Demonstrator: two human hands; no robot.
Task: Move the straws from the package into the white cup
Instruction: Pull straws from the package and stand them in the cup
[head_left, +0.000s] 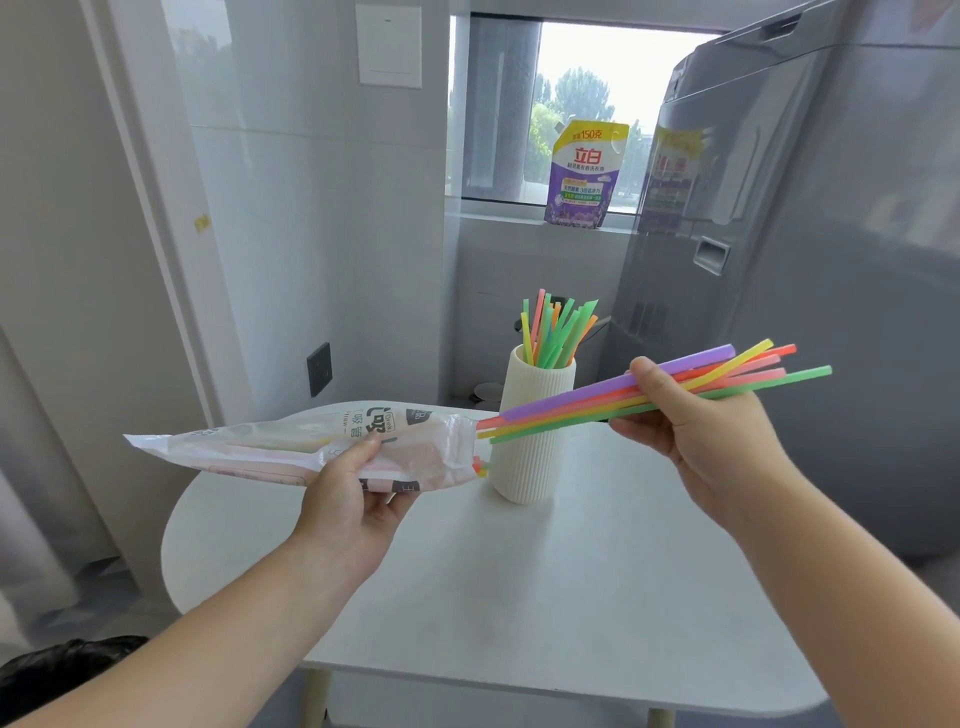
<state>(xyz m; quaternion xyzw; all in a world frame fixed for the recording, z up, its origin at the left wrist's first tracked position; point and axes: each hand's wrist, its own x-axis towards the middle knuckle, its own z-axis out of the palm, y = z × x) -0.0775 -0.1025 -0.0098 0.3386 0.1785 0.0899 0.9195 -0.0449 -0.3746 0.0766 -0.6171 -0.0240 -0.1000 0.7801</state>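
You have a bunch of straws (571, 397) in purple, orange, yellow, pink and green. The standing straws (558, 332) are yellow, green, pink and orange. Your white cup (524, 462) is ribbed with fine vertical lines. The package (270, 441) is translucent white with black lettering and pink patches. The table (519, 597) is white.

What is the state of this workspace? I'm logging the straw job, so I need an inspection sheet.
Surface: white table, carrying the white cup.
Job's things: white cup upright, holding coloured straws; package held above the table; straw bundle reaching from the package mouth across the front of the cup.
Clutter: dark bag low at left, off the table.
Hands: left hand grips the package; right hand pinches the straw bundle.
Cables: nothing seen.
Surroundings: detergent pouch on the window sill; grey appliance at right; wall socket.
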